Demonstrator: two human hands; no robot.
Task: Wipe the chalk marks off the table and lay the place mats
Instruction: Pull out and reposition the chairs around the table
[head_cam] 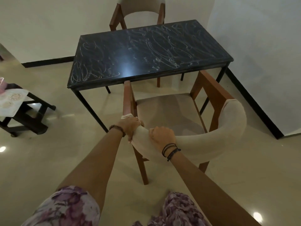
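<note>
The dark tabletop (146,51) ahead is scrawled all over with chalk marks (164,44), and just before it my left hand (130,126) and right hand (161,136) both grip the near chair's (211,144) padded backrest, probably to clear wiping room.

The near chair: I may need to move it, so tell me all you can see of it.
The near chair has a brown wooden frame, a beige padded seat and a curved, beige padded backrest. It stands upright on the floor, facing the table. The left hand and right hand grip the backrest's top.
</note>
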